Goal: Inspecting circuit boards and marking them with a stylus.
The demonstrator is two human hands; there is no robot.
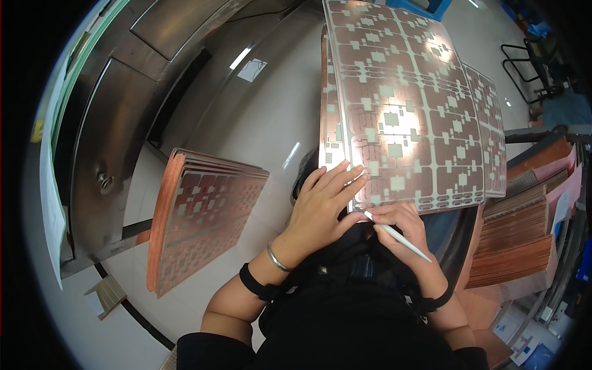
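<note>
A large copper-coloured circuit panel (407, 105) with pale square patterns stands tilted in front of me, with more panels behind it. My left hand (324, 200) lies flat on the panel's lower left corner, fingers spread, a thin metal bangle on its wrist. My right hand (404, 225) grips a slim white pen-like tool (398, 235), its tip touching the panel's bottom edge next to my left fingertips.
A stack of similar copper panels (200, 222) leans at my left on the pale floor. More stacked panels (515, 246) sit on a rack at my right. A large stainless-steel machine (117, 105) curves along the left. A black chair frame (530, 61) stands far right.
</note>
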